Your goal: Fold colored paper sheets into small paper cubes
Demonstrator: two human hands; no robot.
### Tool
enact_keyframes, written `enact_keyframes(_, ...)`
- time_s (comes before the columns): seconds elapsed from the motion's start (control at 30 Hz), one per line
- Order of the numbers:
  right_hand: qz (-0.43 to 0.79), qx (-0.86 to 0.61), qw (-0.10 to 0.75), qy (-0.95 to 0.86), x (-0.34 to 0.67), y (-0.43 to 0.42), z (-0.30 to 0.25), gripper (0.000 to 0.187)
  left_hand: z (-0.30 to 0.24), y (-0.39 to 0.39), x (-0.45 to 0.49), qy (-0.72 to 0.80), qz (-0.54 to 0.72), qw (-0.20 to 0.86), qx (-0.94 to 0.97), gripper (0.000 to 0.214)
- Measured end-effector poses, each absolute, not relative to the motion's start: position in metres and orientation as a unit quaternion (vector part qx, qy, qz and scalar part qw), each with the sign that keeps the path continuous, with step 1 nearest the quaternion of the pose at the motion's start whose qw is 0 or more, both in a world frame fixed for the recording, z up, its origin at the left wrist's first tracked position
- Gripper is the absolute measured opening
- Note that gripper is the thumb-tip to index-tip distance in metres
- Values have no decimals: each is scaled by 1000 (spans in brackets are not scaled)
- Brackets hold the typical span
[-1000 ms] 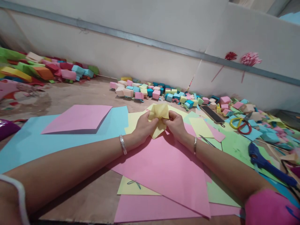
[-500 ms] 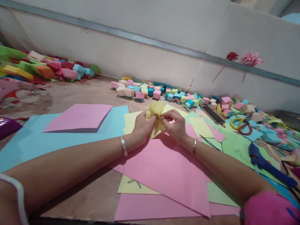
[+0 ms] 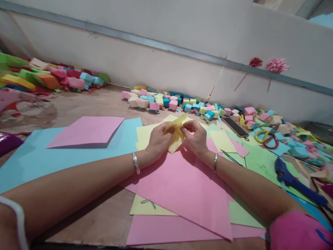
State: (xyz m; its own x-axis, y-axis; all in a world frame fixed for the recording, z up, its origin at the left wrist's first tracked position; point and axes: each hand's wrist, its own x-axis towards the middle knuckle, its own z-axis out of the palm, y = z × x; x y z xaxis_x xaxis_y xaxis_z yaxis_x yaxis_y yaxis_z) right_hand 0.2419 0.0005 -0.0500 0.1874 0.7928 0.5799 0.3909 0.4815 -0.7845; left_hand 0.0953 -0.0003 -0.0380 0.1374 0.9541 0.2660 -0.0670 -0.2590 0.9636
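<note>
Between my hands is a folded piece of yellow paper (image 3: 176, 140), held up over the pink sheets (image 3: 182, 184). My left hand (image 3: 159, 139) is closed on its left side, thumb pressed into the folds. Pinching the right side, my right hand (image 3: 195, 138) has its thumb and fingers together at the paper. The top of the piece slants up to the right, while its lower tip points down toward the pink sheet. My fingers hide part of the folds.
On the left a pink sheet (image 3: 85, 130) lies on blue paper (image 3: 70, 159). To the right are a phone (image 3: 235, 127), scissors (image 3: 267, 139) and a blue glue gun (image 3: 296, 184). Small paper boxes (image 3: 166, 100) line the wall; two paper flowers (image 3: 277, 66) hang at the rail.
The yellow paper has turned in my hands: its upper part, fanned out before, now lies flatter and slants to the right. Both hands remain in nearly the same place.
</note>
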Motion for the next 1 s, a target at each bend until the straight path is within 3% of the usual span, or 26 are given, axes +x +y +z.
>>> enact_keyframes(0.13,282,-456,623,-569,244,7,-54,28,-41,3,94,385,496,448,636,22)
enact_keyframes(0.23,331,-453,600,-570,245,10,-56,19,-43,6,94,404,483,414,657,22)
enact_keyframes(0.63,328,-421,558,-635,244,4,-52,14,-43,9,92,465,478,333,667,9)
enact_keyframes(1.0,230,-458,556,-655,240,-2,-51,14,-33,5,91,452,514,286,670,13)
